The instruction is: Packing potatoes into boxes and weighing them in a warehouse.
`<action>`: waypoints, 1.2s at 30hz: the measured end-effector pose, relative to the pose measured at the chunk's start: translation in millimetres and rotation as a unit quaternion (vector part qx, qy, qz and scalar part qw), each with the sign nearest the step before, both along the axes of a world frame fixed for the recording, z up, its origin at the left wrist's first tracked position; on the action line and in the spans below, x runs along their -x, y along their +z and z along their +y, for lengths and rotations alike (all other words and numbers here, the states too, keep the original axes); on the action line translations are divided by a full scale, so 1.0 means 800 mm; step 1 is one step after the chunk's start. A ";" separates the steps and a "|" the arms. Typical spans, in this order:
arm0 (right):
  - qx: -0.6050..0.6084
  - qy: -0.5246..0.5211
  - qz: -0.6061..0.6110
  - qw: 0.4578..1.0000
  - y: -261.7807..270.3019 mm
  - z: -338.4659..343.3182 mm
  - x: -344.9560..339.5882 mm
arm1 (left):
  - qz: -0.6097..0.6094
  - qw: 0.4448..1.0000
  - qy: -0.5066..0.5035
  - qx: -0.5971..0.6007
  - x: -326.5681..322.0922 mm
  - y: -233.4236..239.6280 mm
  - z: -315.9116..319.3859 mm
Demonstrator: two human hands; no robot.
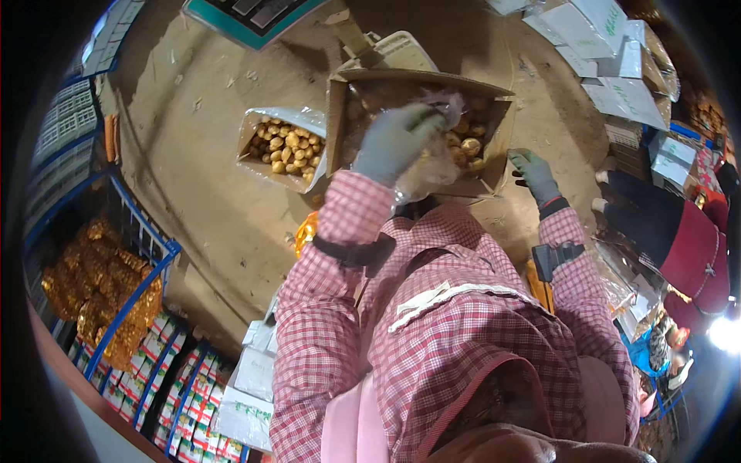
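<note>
In front of me stands an open cardboard box with its flaps up. Potatoes lie inside it, partly covered by a clear plastic bag. My left hand, in a grey glove, is over the box with its fingers closed on the crumpled plastic. My right hand, also gloved, is just outside the box's right side, fingers apart and holding nothing. Left of this box is a smaller white-sided carton full of potatoes. My left forearm hides part of the big box's near edge.
A platform scale is behind the box, partly hidden. A teal-edged device with keys is at the top. White cartons are stacked right, near another person. Left, a blue-framed cage holds netted sacks.
</note>
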State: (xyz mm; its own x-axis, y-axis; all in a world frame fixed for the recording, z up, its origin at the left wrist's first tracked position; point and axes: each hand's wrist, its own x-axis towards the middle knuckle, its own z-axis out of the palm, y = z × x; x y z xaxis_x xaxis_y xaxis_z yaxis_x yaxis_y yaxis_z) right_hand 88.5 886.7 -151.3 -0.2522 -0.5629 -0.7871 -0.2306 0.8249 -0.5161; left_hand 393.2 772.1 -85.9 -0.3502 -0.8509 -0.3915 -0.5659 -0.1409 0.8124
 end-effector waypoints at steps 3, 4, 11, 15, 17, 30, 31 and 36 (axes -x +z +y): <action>-0.001 0.065 0.111 0.992 -0.081 0.012 0.051 | -0.040 0.985 0.166 -0.013 -0.037 0.044 -0.036; -0.015 0.126 0.167 0.978 -0.102 0.004 0.044 | -0.215 0.962 0.126 0.113 -0.091 -0.008 -0.043; -0.049 0.163 0.138 0.976 -0.118 -0.016 0.017 | -0.345 0.932 -0.002 -0.112 -0.164 -0.144 0.001; -0.058 0.159 0.112 0.979 -0.111 -0.020 0.026 | -0.355 0.929 -0.001 -0.099 -0.143 -0.138 0.011; -0.032 0.180 0.117 0.976 -0.128 -0.013 0.044 | -0.378 0.922 0.016 -0.077 -0.124 -0.141 0.020; -0.030 0.281 0.081 0.956 -0.029 -0.056 0.097 | -0.273 0.933 0.185 -0.145 -0.110 -0.041 0.199; -0.007 0.330 0.135 0.934 -0.048 -0.061 0.158 | -0.256 0.941 0.177 -0.131 -0.094 -0.046 0.196; -0.049 0.345 0.145 0.926 0.053 -0.038 0.014 | -0.273 0.933 0.194 -0.130 -0.118 -0.046 0.252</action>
State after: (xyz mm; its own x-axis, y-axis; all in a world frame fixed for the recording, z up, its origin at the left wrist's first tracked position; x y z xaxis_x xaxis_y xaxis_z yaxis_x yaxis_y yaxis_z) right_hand 77.6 856.5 -108.8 -0.0686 -0.5980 -0.7985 -0.8371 0.4699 -0.2800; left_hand 487.9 973.6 -122.6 0.2769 -0.7239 -0.6320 -0.7506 -0.5735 0.3281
